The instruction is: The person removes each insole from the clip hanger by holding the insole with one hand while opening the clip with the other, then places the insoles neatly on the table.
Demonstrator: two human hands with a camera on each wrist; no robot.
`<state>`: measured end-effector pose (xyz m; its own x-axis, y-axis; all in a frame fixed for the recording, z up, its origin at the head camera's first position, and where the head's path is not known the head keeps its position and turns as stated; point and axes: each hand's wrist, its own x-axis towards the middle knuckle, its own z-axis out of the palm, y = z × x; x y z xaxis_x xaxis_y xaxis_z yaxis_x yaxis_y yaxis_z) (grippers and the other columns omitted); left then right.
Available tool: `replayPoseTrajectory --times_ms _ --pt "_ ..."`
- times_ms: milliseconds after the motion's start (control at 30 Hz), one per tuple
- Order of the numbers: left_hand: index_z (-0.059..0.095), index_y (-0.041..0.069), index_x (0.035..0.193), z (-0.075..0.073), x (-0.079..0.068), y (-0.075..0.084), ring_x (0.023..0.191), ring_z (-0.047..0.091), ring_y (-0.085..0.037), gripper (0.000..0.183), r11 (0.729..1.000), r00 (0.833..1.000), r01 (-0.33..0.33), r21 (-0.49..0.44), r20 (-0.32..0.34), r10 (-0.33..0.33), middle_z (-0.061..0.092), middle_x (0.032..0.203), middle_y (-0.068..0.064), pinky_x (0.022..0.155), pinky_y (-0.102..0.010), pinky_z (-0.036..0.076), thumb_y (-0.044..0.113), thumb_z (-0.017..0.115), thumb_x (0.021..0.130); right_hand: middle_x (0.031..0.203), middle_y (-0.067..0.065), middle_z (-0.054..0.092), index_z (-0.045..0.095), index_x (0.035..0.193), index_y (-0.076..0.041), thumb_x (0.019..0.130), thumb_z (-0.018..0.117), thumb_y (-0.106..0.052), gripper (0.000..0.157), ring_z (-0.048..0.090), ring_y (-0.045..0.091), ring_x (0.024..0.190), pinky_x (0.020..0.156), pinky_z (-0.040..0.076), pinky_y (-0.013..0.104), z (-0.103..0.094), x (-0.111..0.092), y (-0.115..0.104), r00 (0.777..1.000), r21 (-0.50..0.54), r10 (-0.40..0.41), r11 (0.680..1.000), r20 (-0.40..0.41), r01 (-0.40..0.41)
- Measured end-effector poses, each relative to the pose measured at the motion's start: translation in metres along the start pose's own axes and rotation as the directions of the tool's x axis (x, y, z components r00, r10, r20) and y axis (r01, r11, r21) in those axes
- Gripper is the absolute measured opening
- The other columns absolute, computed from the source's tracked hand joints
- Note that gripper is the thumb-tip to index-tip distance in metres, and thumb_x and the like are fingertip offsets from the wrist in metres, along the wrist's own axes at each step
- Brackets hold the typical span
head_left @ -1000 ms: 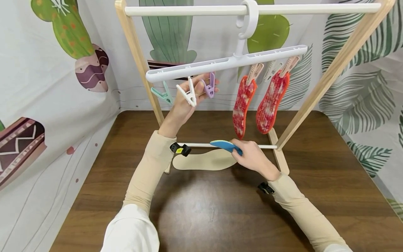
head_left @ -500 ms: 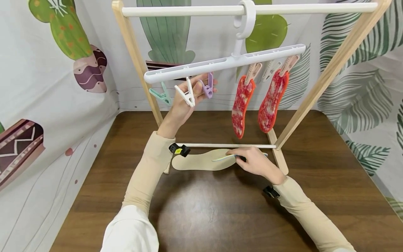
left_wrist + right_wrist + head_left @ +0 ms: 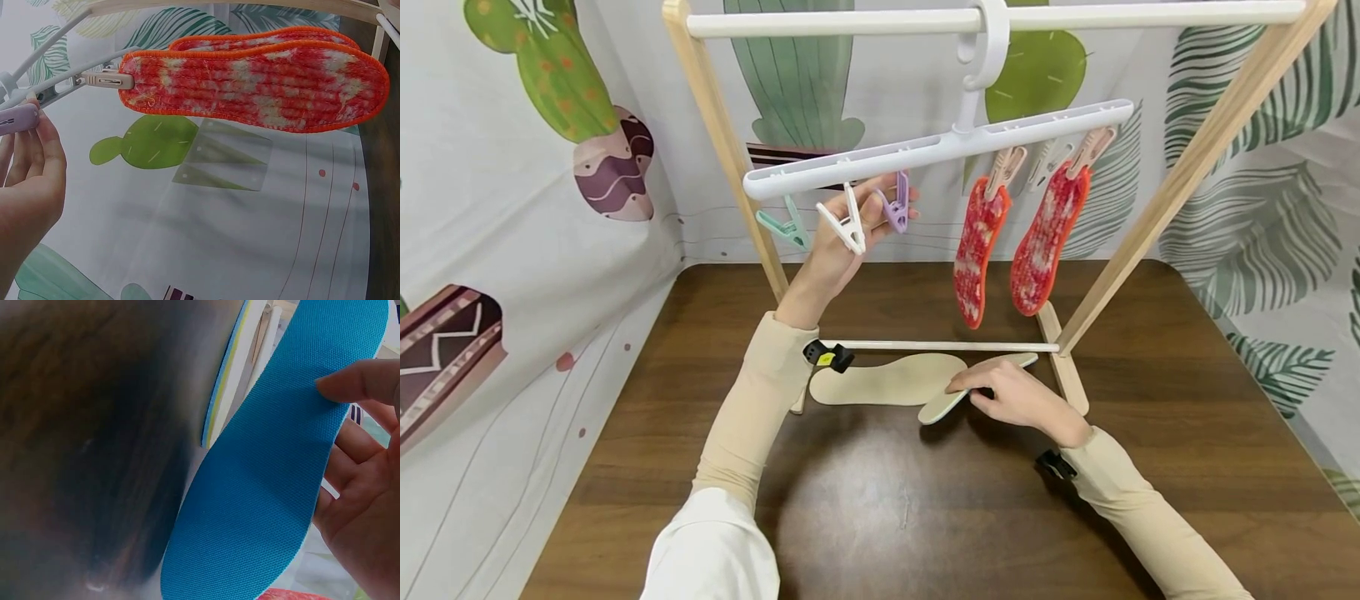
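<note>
My left hand reaches up under the white hanger and pinches a purple clothespin hanging from it; the left wrist view shows thumb and fingers at that clothespin. White and green clothespins hang to its left. Low over the table, my right hand pinches an insole, cream on its upper face and tilted. Its blue underside fills much of the right wrist view, thumb against it. Another cream insole lies flat on the table, partly overlapped by the held one.
Two red insoles with orange edging hang from pale pink clothespins on the hanger's right half, a grey-white clothespin between them. The hanger hooks over a wooden rack's white rail. A lower bar runs behind the flat insole.
My right hand has lowered and turned the insole, so its cream face now shows to the head camera instead of the blue one. The left hand keeps its pinch on the purple clothespin.
</note>
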<state>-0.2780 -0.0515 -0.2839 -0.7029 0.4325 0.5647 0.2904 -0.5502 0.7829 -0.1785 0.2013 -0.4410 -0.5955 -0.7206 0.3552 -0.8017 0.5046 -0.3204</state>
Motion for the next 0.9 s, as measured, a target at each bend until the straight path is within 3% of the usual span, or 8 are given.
replayPoseTrajectory --times_ms 133,367,700,900 --pt "0.049 -0.008 0.125 -0.0008 0.0001 -0.0003 0.095 0.064 -0.027 0.071 1.0 1.0 -0.008 0.009 0.002 0.008 0.064 0.107 -0.017 0.097 -0.047 0.044 0.041 0.068 0.077 0.095 -0.002 0.07 0.071 0.097 -0.011 0.074 0.058 0.003 0.03 0.065 0.015 0.092 0.08 0.053 0.035 0.0021 -0.0012 0.0006 1.0 -0.002 -0.005 1.0 0.007 0.005" --pt "0.047 -0.01 0.126 -0.0008 -0.0007 -0.0013 0.095 0.064 -0.026 0.074 1.0 1.0 -0.009 0.015 -0.005 0.009 0.066 0.105 -0.01 0.096 -0.043 0.046 0.042 0.068 0.077 0.094 -0.001 0.07 0.071 0.096 -0.012 0.074 0.056 0.004 0.031 0.065 0.015 0.091 0.079 0.053 0.035 0.0064 -0.0029 0.0013 0.999 -0.011 -0.013 1.0 0.046 0.014" --pt "0.054 -0.004 0.123 -0.0021 -0.0006 -0.0011 0.098 0.063 -0.027 0.062 1.0 1.0 -0.011 -0.02 0.021 0.012 0.065 0.108 -0.012 0.098 -0.046 0.044 0.038 0.067 0.079 0.098 0.001 0.069 0.071 0.097 -0.012 0.073 0.061 0.003 0.03 0.063 0.02 0.097 0.083 0.052 0.037 0.0061 -0.0047 -0.0012 0.993 -0.003 -0.026 1.0 0.117 0.027" --pt "0.052 -0.004 0.124 -0.0024 -0.0012 -0.0011 0.099 0.063 -0.029 0.065 1.0 1.0 -0.009 -0.01 0.017 0.009 0.064 0.109 -0.012 0.099 -0.047 0.043 0.04 0.067 0.078 0.104 0.003 0.067 0.071 0.098 -0.015 0.07 0.067 0.001 0.032 0.062 0.02 0.1 0.083 0.051 0.036 0.0066 -0.0076 -0.0009 0.988 -0.03 0.007 1.0 0.153 -0.003"
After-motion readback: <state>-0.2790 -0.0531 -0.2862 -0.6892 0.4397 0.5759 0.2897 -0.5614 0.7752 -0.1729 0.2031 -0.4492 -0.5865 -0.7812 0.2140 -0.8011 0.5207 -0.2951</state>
